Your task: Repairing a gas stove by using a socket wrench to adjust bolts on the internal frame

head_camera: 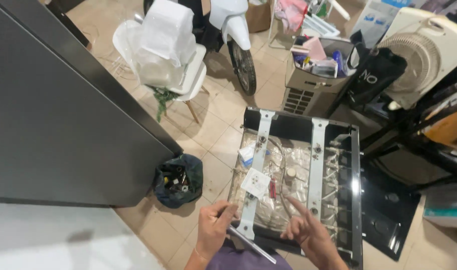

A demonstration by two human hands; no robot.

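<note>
Our left hand (214, 227) has its grip clamped on a thin metal rod (251, 243) — right hand (303, 227) fingers apart, pointing over the opened stove chassis (356, 200).

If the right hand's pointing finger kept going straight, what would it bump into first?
Probably the bent thin tube lying in the open metal tray. The right hand points up and left over it toward a small white cap, though depth is hard to judge.
</note>
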